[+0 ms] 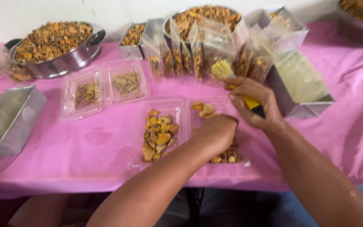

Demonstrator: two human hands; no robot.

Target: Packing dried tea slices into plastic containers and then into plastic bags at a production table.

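My right hand (255, 105) grips a yellow-handled brush (232, 77), its pale bristles pointing up and away, near the row of clear bags. My left hand (217, 132) reaches into an open clear plastic clamshell tray (177, 105) on the pink tablecloth and rests on its right half among dried orange-brown slices (159, 134). The fingers are curled down and hidden, so a hold on any slice cannot be seen. The tray's left half holds a small heap of the slices.
A second open clamshell tray (106, 90) with a few slices lies to the left. Behind stand filled clear bags (198, 54), a steel pot (57, 46) and bowl (206, 17) of slices, and steel rectangular containers (9, 120) (301, 90).
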